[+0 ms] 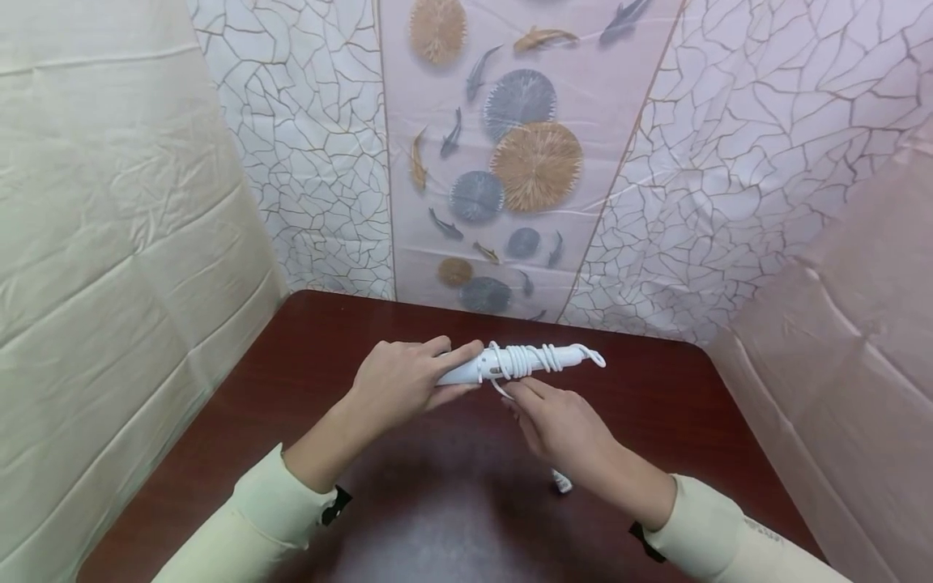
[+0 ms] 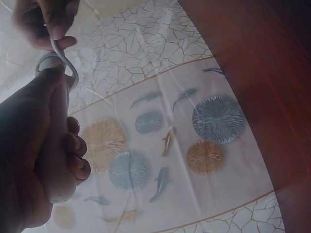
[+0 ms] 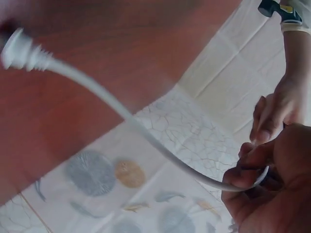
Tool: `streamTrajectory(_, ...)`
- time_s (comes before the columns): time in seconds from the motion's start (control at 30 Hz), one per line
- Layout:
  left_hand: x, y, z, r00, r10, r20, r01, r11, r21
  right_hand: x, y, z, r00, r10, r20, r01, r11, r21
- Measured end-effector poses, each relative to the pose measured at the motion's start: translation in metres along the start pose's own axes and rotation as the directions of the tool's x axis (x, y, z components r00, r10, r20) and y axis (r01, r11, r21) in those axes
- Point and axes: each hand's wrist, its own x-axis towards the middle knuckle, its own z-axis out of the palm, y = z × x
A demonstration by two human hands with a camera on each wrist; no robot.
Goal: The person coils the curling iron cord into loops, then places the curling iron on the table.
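Note:
A slim white wand-shaped appliance [image 1: 459,374], which looks like a hair straightener, is held level above the table. My left hand [image 1: 397,376] grips its left end, thumb and fingers wrapped around the body [image 2: 56,174]. Several turns of its white power cord [image 1: 521,362] are coiled around the right part, with a loop sticking out at the far right tip. Just below the coils, my right hand [image 1: 572,425] pinches the loose cord. From the right fingers the cord [image 3: 131,119] runs down to a white plug [image 3: 22,51], which hangs free; the right hand partly hides it in the head view.
A dark red-brown table [image 1: 328,340] lies under both hands. Behind it hangs a patterned cloth [image 1: 535,166] with fish and round leaf shapes. Pale cloth walls [image 1: 109,283] close off the left and right sides.

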Motion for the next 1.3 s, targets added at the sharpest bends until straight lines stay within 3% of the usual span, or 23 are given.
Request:
streamTrajectory(0.2,0.001,0.002,0.001,1.0,0.004,0.019,-0.004,1.0,-0.015,0.002,0.0,-0.01,0.98,-0.15,-0.129,0.127,0.978,-0.168)
streamTrajectory(0.47,0.001,0.006,0.004,0.999,0.013,0.034,-0.013,1.0,-0.014,0.014,-0.002,-0.028,0.949,-0.251,-0.192,0.178,0.926,-0.332)
streamTrajectory(0.73,-0.001,0.01,0.008,0.998,0.018,0.053,-0.016,0.999,-0.034,0.031,-0.004,-0.052,0.985,-0.161,-0.059,0.113,0.868,-0.484)
streamTrajectory(0.9,-0.003,0.013,0.011,0.996,0.029,0.084,-0.027,0.999,-0.031,0.045,-0.002,-0.058,0.993,-0.114,0.037,0.116,0.843,-0.524)
streamTrajectory(1.07,-0.006,0.014,0.015,0.994,0.046,0.096,-0.042,0.998,-0.042,0.059,0.006,-0.06,0.977,-0.157,0.143,0.206,0.866,-0.455)
streamTrajectory(1.3,-0.011,0.013,0.019,0.993,0.058,0.098,-0.053,0.997,-0.052,0.081,0.02,-0.057,0.928,-0.228,0.293,0.277,0.951,-0.135)
